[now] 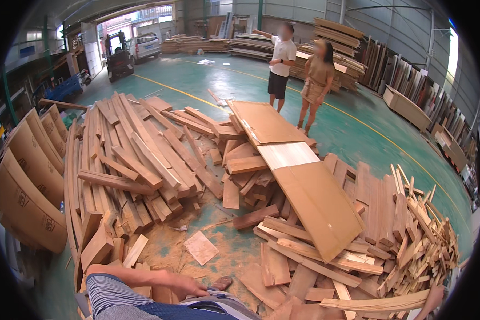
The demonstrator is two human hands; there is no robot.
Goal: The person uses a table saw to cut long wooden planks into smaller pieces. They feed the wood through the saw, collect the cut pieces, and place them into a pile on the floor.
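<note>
Left hand: seen at the lower centre of the frame, laid on the person's knee; nothing is grasped, and whether the fingers are curled cannot be told.
Right hand: seen at the lower right edge, closed around the end of a long, thin, pale wooden strip.
Strip: laid across the lower right, over brown offcut boards.
Centre: a large tan flat board is rested on the pile.
Upper centre: two people are seen standing on the green floor.
</note>
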